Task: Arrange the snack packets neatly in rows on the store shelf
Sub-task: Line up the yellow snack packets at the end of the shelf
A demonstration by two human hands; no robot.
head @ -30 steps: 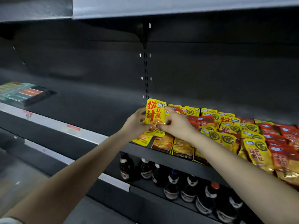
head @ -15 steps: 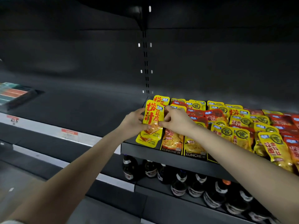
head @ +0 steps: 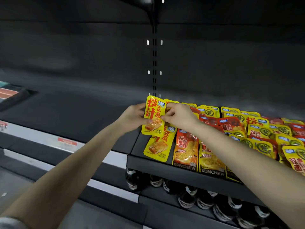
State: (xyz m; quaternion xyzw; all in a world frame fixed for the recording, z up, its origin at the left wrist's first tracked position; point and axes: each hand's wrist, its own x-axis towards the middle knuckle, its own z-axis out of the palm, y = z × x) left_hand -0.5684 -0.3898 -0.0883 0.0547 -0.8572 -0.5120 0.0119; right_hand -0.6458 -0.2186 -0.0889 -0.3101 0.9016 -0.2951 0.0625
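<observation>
The left hand [head: 132, 117] and the right hand [head: 179, 117] meet over the left end of the store shelf [head: 165, 167], both holding one yellow snack packet [head: 152, 116] with red lettering. The left hand grips the packet's left edge, thumb pressed on the printed front and the fingers hidden behind it. The right hand pinches the right edge between thumb and curled fingers. The packet stands nearly upright, its lower edge overlapping the top of a second yellow packet [head: 159, 146] that lies tilted on the shelf, close to the front lip.

Just right of that one lie an orange packet [head: 185, 149] and a yellow KONCHEW packet [head: 210, 161], side by side at the shelf front. Further right the shelf is covered with overlapping red and yellow packets [head: 264, 134] – loosely layered, not in straight lines.

Under the shelf stand dark bottles [head: 186, 197] with pale labels. A slotted upright [head: 154, 63] runs up the dark back wall behind the hands. At the far left edge a flat tray [head: 11, 95] with coloured contents sits on the neighbouring shelf, well apart – its contents too blurred to tell.
</observation>
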